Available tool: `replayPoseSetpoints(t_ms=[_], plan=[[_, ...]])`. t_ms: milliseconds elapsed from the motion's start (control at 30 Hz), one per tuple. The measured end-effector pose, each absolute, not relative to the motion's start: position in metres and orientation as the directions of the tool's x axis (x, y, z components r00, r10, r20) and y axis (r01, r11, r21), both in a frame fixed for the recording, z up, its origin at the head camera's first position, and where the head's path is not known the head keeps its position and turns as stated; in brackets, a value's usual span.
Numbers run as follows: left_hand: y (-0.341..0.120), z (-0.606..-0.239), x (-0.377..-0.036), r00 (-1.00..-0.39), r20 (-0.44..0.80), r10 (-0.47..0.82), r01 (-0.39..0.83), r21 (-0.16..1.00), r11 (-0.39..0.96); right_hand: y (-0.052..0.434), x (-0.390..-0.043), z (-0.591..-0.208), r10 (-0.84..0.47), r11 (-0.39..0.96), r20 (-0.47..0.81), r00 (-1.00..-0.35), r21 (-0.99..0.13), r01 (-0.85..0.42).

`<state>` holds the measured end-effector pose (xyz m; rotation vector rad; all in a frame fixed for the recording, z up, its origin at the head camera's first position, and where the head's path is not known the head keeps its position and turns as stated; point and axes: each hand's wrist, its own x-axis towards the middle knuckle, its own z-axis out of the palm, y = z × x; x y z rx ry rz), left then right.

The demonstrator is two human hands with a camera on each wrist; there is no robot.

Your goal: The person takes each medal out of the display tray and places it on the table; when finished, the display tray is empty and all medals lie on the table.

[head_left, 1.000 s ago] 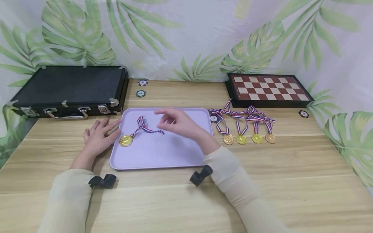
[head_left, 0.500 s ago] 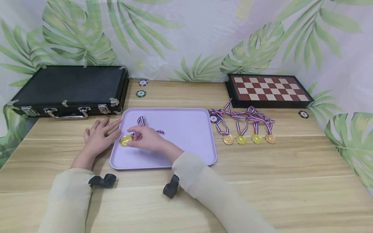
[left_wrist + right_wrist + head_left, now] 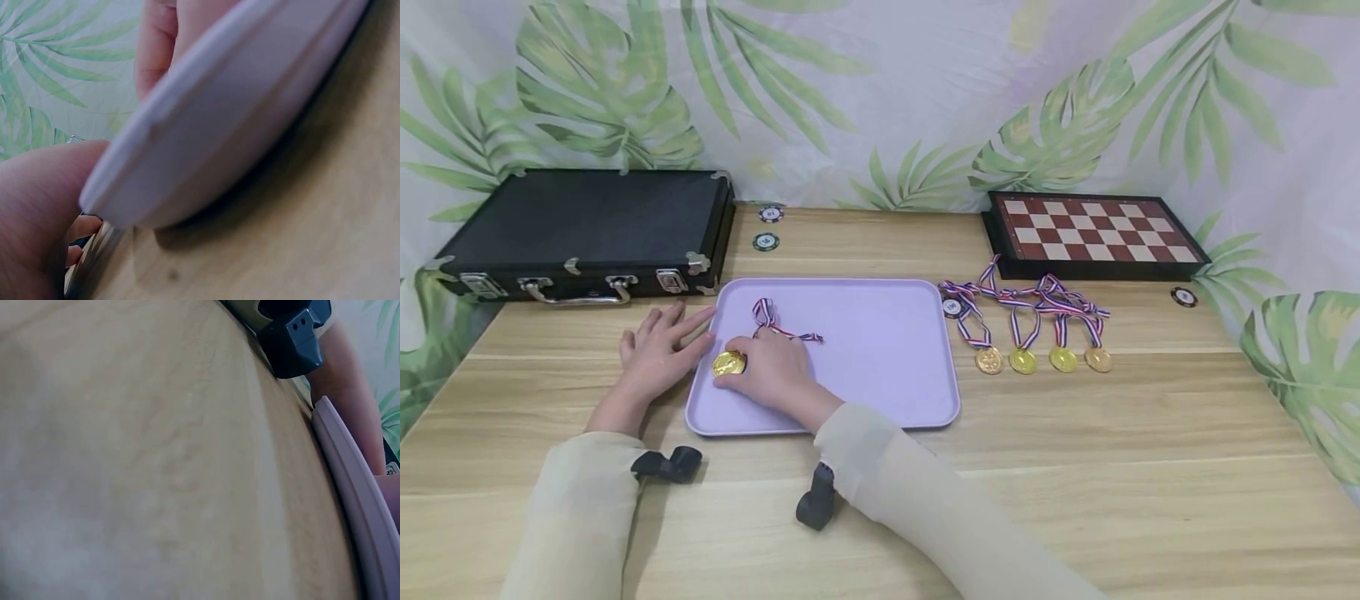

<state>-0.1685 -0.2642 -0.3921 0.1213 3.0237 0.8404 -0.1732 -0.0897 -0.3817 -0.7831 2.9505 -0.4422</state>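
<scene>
A gold medal lies near the left end of the lilac tray. My right hand pinches this medal between thumb and forefinger, while its other fingers are hidden beneath the hand. Its striped red, white and blue ribbon spreads behind the hand across the tray. Fingers spread, my left hand rests on the table beside the tray's left edge. In the left wrist view the left thumb touches the tray's rim.
Several medals with tangled ribbons lie right of the tray. A black case stands at the back left, a chessboard box at the back right. Poker chips lie behind the tray and one chip at far right.
My right hand has moved left and down over the tray to the gold medal and now pinches it. The left hand stays in place.
</scene>
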Motion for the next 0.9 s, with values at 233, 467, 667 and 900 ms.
replayPoseSetpoints(t_ms=[233, 467, 667, 900], plan=[[-0.265, -0.392, -0.169, -0.998, 0.02, 0.064, 0.066, 0.517, 0.854, -0.081, -0.172, -0.384, -0.561, 0.755, 0.059, -0.825, -0.372, -0.54], [-0.266, -0.392, -0.168, -0.997, 0.036, 0.074, 0.082, 0.514, 0.854, -0.066, -0.168, -0.381, -0.674, 0.583, 0.065, -0.736, -0.565, -0.584], [-0.264, -0.392, -0.168, -0.997, 0.029, 0.075, 0.079, 0.527, 0.846, -0.036, -0.167, -0.367, -0.657, 0.452, 0.091, -0.749, -0.747, -0.487], [-0.266, -0.391, -0.168, -0.997, 0.017, 0.08, 0.077, 0.536, 0.841, 0.013, -0.169, -0.343, -0.631, 0.322, 0.159, -0.759, -0.836, -0.444]])
